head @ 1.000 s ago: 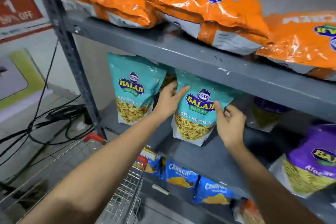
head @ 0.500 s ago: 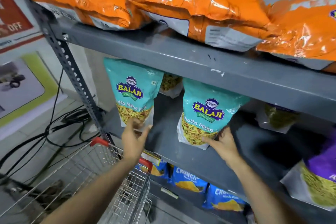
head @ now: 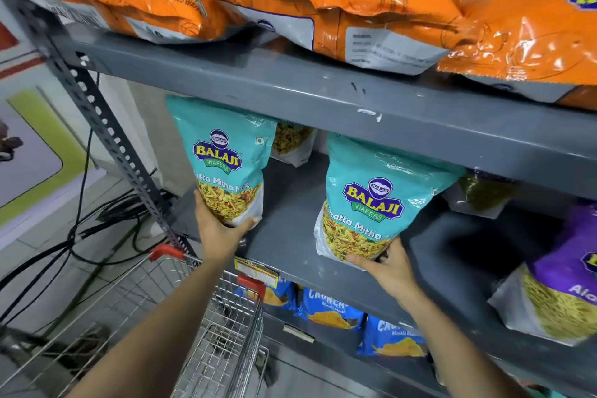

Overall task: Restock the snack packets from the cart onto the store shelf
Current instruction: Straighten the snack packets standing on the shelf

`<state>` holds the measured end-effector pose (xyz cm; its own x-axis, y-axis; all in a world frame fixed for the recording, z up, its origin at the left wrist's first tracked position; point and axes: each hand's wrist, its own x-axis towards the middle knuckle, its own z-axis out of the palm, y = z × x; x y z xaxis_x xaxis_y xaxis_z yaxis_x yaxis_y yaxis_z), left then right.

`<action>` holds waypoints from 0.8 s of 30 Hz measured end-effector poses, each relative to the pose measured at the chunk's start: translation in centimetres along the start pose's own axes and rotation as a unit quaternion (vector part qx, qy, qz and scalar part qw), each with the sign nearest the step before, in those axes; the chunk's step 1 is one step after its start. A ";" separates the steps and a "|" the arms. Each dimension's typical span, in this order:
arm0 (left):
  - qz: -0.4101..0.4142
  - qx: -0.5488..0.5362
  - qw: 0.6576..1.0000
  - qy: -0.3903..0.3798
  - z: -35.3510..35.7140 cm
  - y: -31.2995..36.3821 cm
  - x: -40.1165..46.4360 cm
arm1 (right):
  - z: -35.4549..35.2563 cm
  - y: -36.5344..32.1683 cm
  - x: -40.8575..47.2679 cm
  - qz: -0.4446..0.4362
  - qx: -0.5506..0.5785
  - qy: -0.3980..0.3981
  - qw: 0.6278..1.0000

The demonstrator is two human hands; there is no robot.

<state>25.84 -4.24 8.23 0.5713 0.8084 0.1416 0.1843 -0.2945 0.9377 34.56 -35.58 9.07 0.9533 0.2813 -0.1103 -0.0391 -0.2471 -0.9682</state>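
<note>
Two teal Balaji snack packets stand upright on the grey middle shelf point(head: 290, 236). My left hand point(head: 216, 233) cups the bottom of the left teal packet point(head: 223, 158), thumb and fingers wrapped around its lower edge. The bottom edge of the right teal packet point(head: 371, 203) rests in my right hand point(head: 387, 268), whose fingers curl under it. A wire shopping cart point(head: 206, 333) with red corner caps sits below my left arm, next to the shelf.
Large orange packets point(head: 339, 0) lie along the top shelf. A purple packet point(head: 562, 294) stands at the right of the middle shelf, more packets sit behind the teal ones. Blue packets point(head: 332, 310) line the lower shelf. Black cables point(head: 80, 236) lie on the floor at left.
My left hand left the right packet, dropped and took hold of the left packet's bottom. My right hand slid down to the right packet's lower edge. The view moved closer.
</note>
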 end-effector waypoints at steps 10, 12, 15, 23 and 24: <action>0.014 0.027 0.999 -0.016 0.0 -1.0 -0.5 | -0.2 0.2 -0.7 0.006 0.001 0.001 1.000; 0.014 0.029 0.999 -0.020 -0.3 -0.9 -0.5 | -0.2 0.5 -0.6 0.011 0.003 -0.001 1.000; 0.019 0.045 0.998 -0.035 -0.7 -0.9 -0.4 | -0.3 0.6 -0.6 0.016 0.001 -0.002 1.000; 0.017 0.053 0.998 -0.035 -1.2 -0.7 -0.8 | -0.6 -0.1 -0.9 0.016 -0.016 -0.014 1.000; 0.014 0.051 0.998 -0.033 -1.2 -0.7 -0.8 | -0.6 -0.1 -0.9 0.015 -0.018 -0.013 1.000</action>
<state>24.31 -4.10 7.84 0.6279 0.7650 0.1433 0.2462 -0.3699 0.8959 33.91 -36.38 9.42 0.9437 0.2970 -0.1455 -0.0562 -0.2895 -0.9555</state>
